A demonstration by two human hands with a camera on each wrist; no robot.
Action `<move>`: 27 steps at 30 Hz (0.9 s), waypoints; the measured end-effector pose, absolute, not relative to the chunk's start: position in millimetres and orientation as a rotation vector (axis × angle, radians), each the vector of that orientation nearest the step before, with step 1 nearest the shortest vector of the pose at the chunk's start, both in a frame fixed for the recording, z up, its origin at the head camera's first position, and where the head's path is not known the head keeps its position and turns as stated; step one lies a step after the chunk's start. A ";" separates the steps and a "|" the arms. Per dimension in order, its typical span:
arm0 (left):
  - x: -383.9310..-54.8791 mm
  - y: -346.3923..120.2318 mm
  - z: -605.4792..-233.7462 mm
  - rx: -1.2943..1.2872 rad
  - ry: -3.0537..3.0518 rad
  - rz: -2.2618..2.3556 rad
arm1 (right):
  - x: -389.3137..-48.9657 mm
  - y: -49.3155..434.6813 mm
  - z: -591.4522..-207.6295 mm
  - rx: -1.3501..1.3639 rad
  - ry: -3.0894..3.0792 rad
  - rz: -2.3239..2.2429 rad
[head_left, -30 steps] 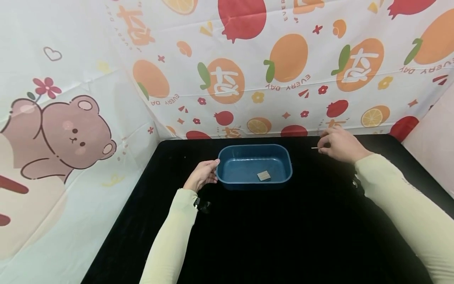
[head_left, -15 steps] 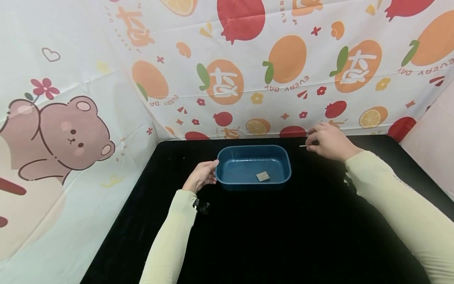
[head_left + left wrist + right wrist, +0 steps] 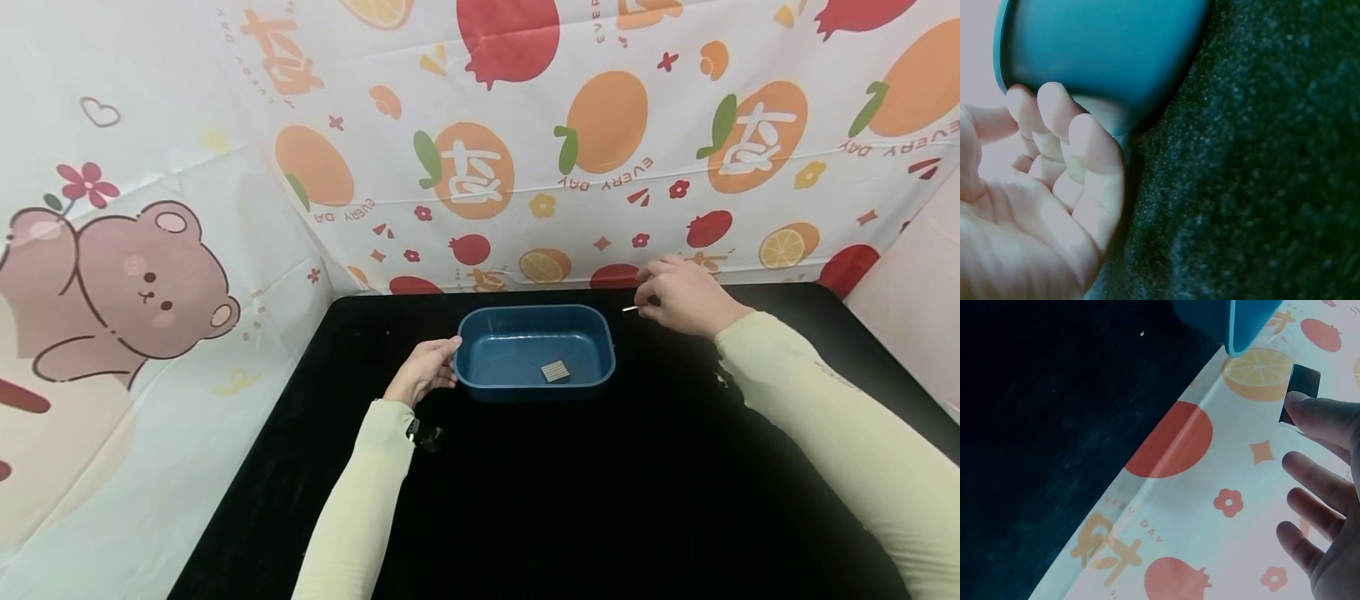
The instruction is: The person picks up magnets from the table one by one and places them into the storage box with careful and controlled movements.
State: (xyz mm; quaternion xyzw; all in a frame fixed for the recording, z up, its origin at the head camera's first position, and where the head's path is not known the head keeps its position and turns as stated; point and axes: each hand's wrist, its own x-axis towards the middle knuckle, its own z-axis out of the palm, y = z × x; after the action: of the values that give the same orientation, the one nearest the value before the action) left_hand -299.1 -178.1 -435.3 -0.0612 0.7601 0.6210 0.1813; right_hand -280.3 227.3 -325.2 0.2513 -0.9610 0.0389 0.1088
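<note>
In the head view a blue plastic basin (image 3: pixel 535 387) stands on the black table, with a small ribbed, silvery-grey block (image 3: pixel 556 372) inside near its front wall. My left hand (image 3: pixel 427 369) grips the basin's left side, thumb at the rim and fingers against the outer wall, as the left wrist view shows at the basin's wall (image 3: pixel 1104 50). To the right of the basin, above the table's back part, my right hand (image 3: pixel 684 293) pinches a small flat metal bar (image 3: pixel 1305 381) between thumb and forefinger. The other fingers are spread loosely.
The black table (image 3: pixel 570 500) ends at the back against a fruit-print cloth (image 3: pixel 540 150), close behind the basin and my right hand. A bear-print cloth (image 3: pixel 150 283) borders the left side. A small light speck lies on the table left of the basin.
My right hand has moved left with the metal bar, coming nearer to the basin's right rim. The left hand and the basin have kept their places.
</note>
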 end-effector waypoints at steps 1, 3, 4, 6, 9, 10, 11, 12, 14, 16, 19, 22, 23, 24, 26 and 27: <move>-298.9 -179.0 -435.3 -0.176 2.149 1.751 | -280.9 225.3 -324.0 0.748 -2.820 0.109; -298.3 -180.5 -435.1 -0.172 2.154 1.742 | -282.2 221.7 -321.6 0.765 -2.809 0.106; -298.1 -181.0 -435.0 -0.173 2.158 1.738 | -282.6 219.8 -320.3 0.776 -2.802 0.111; -297.6 -181.4 -434.4 -0.180 2.164 1.734 | -283.3 216.6 -318.2 0.793 -2.793 0.119; -297.3 -180.5 -433.2 -0.171 2.177 1.719 | -284.0 212.8 -316.9 0.797 -2.791 0.130; -297.3 -180.1 -433.0 -0.177 2.179 1.721 | -284.3 211.0 -316.9 0.798 -2.795 0.132; -297.1 -179.7 -432.6 -0.178 2.182 1.721 | -284.8 209.2 -317.1 0.799 -2.800 0.137; -297.2 -179.7 -432.4 -0.176 2.188 1.718 | -285.4 207.4 -317.8 0.798 -2.806 0.145; -298.3 -179.5 -432.8 -0.182 2.194 1.718 | -287.7 203.6 -319.2 0.798 -2.815 0.163; -298.6 -180.0 -433.3 -0.195 2.192 1.722 | -290.0 199.1 -320.9 0.809 -2.820 0.180; -298.4 -180.5 -434.3 -0.198 2.190 1.706 | -292.9 193.0 -323.9 0.822 -2.819 0.190; -298.1 -180.5 -434.2 -0.206 2.186 1.698 | -294.8 186.1 -325.4 0.852 -2.815 0.192; -298.4 -180.4 -434.1 -0.203 2.189 1.694 | -295.3 184.0 -325.7 0.858 -2.816 0.196; -298.7 -180.1 -434.0 -0.196 2.192 1.690 | -295.6 182.2 -326.0 0.859 -2.821 0.205; -299.4 -179.3 -433.6 -0.198 2.195 1.694 | -296.3 178.8 -326.0 0.861 -2.829 0.230; -299.6 -179.0 -433.5 -0.199 2.196 1.694 | -296.8 177.2 -326.1 0.864 -2.835 0.238</move>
State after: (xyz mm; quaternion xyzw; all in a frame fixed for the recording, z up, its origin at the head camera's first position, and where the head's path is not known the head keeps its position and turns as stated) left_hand -299.6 -179.0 -433.5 -0.0703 0.7769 0.5994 0.1795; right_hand -296.8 177.2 -326.1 0.2897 -0.9501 0.0798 0.0842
